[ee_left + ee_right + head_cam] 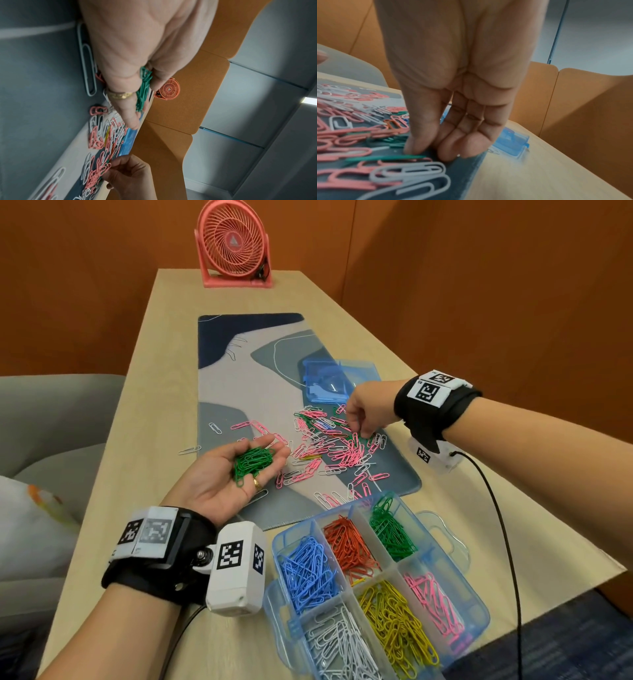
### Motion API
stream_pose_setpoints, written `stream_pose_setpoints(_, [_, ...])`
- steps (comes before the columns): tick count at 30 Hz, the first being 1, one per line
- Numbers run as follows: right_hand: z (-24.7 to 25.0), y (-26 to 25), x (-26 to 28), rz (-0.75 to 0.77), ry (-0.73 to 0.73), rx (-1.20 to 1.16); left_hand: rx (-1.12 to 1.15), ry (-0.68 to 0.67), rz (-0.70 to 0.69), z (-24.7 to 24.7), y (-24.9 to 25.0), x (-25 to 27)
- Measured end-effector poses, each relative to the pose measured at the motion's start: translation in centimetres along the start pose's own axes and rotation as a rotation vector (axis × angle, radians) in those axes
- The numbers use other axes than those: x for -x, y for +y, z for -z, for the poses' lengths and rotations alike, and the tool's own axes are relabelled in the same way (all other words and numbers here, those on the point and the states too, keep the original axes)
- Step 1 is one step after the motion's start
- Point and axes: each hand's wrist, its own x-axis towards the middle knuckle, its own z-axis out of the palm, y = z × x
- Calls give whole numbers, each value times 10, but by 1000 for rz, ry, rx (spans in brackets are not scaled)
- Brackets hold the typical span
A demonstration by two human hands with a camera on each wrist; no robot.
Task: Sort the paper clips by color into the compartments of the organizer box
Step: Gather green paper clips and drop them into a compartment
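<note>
My left hand (263,463) is palm up over the mat, fingers curled round a bunch of green paper clips (251,462); the left wrist view shows the green clips (144,86) held in the fingers. My right hand (361,433) reaches down into the loose pile of pink, white and green clips (329,446). In the right wrist view its thumb and fingertips (412,150) close on a green clip (385,157) lying flat on the mat. The blue organizer box (274,546) stands open at the front right, with blue, red, green (390,529), white, yellow and pink compartments filled.
The patterned mat (239,371) runs down the wooden table. The box's blue lid (329,385) lies just beyond the pile. A pink fan (234,244) stands at the far end. A black cable (507,525) trails from my right wrist. A grey sofa (51,422) is at the left.
</note>
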Motion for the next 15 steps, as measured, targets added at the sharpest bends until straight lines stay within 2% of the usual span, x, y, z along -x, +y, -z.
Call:
stream_pose_setpoints(7, [-1, -1, 5, 26, -20, 38, 0, -3, 5, 0, 0, 2])
stream_pose_setpoints(15, [10, -6, 6, 33, 5, -142, 0, 2, 3, 1, 0, 0])
